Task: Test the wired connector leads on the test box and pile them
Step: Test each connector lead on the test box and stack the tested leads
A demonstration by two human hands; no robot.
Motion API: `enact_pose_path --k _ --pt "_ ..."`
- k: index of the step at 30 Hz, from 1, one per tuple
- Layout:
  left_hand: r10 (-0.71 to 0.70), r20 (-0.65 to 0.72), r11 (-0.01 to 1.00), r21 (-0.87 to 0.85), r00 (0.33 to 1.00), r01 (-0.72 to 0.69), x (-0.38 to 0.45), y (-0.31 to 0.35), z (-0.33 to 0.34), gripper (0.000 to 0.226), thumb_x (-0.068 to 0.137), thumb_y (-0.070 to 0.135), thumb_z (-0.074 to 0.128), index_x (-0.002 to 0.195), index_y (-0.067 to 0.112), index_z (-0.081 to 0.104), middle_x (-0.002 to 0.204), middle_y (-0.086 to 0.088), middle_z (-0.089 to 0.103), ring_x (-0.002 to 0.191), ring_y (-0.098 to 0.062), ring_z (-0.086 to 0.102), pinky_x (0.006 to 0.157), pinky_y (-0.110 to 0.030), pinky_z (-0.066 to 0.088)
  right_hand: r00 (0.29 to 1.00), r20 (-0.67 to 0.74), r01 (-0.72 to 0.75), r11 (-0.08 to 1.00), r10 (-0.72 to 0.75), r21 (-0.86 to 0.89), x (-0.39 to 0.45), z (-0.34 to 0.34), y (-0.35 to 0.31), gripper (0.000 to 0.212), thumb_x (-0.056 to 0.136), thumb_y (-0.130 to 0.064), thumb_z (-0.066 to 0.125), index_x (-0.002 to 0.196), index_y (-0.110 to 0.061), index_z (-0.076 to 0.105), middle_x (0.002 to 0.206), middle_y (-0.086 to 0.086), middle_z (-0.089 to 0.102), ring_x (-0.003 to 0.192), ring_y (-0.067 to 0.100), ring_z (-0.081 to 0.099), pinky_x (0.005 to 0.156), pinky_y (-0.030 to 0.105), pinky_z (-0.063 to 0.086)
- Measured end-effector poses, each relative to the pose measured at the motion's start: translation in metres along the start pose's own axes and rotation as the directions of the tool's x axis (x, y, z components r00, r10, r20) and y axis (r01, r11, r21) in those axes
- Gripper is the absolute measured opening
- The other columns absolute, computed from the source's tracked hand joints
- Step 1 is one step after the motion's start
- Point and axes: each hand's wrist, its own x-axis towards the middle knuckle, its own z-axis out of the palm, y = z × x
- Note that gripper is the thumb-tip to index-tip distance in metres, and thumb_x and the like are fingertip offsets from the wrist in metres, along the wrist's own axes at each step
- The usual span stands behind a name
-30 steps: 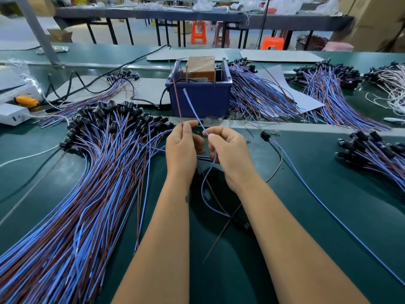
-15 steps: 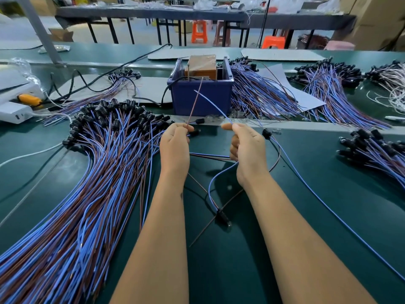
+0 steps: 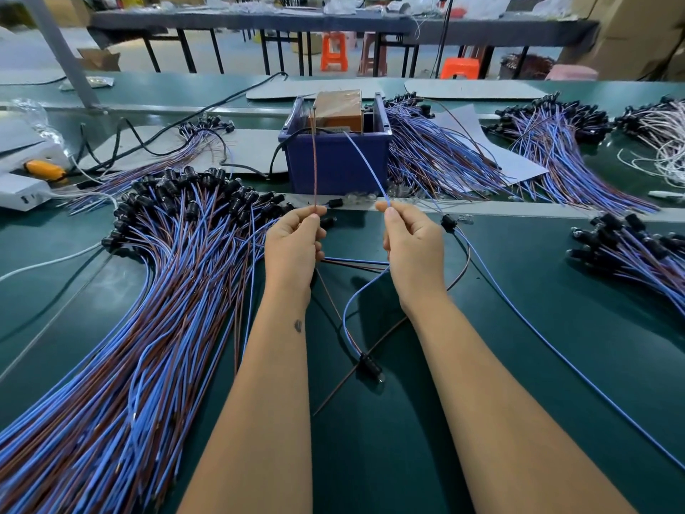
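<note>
Could easily slip from a pinch, or touch the other bare tip before reaching the test box (image 3: pixel 335 141), giving a false reading; thin, springy wires the cause. Left hand (image 3: pixel 293 246) closed in a pinch on the brown wire (image 3: pixel 314 161), held upright. Right hand (image 3: pixel 413 246) pinching the blue wire (image 3: pixel 365 166), leaning toward the box. Black connector (image 3: pixel 369 364) of this lead lying on the table (image 3: pixel 519 365) between the forearms. Big pile of leads (image 3: pixel 141 309) toward the left edge; test box toward the far edge.

Brown wire (image 3: pixel 314 161) and blue wire (image 3: pixel 365 163) rise before a dark blue bin (image 3: pixel 335 163) on the green table (image 3: pixel 519 328).
</note>
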Motion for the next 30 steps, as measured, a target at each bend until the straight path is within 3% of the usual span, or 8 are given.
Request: enact_pose_path --k 4,9,18,30 --pt "-0.002 0.025 0.999 0.033 1.0 0.001 0.0 -0.0005 0.0002 0.026 0.097 0.011 0.056 0.086 0.026 0.073 0.056 0.015 0.059 0.048 -0.001 0.047 0.048 -0.016 0.042 1.0 -0.021 -0.004 1.0 0.004 -0.021 0.0009 -0.0014 0.001 0.025 0.102 -0.016 0.044 0.11 -0.018 0.068 0.058 -0.004 0.04 0.052 0.008 0.034 0.052 0.023 0.033" --pt "-0.023 0.033 0.998 0.061 0.999 0.021 0.0006 -0.0006 0.0007 0.025 0.097 0.01 0.056 0.086 0.025 0.073 0.052 0.015 0.059 0.044 0.0 0.045 0.046 -0.015 0.042 0.999 -0.04 -0.011 1.0 0.01 -0.01 0.002 -0.0032 0.0011 0.026 0.103 -0.016 0.043 0.111 -0.014 0.068 0.058 -0.003 0.04 0.048 0.004 0.033 0.049 0.017 0.032" --pt "-0.103 -0.021 0.992 -0.08 0.995 0.101 0.0068 0.0027 -0.0025 0.023 0.097 0.009 0.056 0.086 0.02 0.073 0.052 0.012 0.06 0.041 -0.001 0.045 0.041 -0.015 0.04 1.0 -0.02 -0.013 1.0 0.013 0.009 0.0004 -0.0031 -0.0015 0.023 0.102 -0.018 0.045 0.106 -0.024 0.066 0.058 -0.005 0.038 0.05 0.006 0.031 0.049 0.02 0.03" --pt "-0.118 -0.028 0.987 -0.114 0.993 0.114 0.0052 0.0055 -0.0026 0.023 0.098 0.009 0.054 0.086 0.018 0.071 0.052 0.011 0.06 0.041 -0.002 0.046 0.041 -0.016 0.041 0.996 -0.066 -0.055 0.998 0.053 -0.028 0.0065 -0.0035 0.0066 0.029 0.102 -0.02 0.044 0.118 -0.016 0.067 0.061 -0.014 0.046 0.053 0.005 0.036 0.056 0.02 0.036"
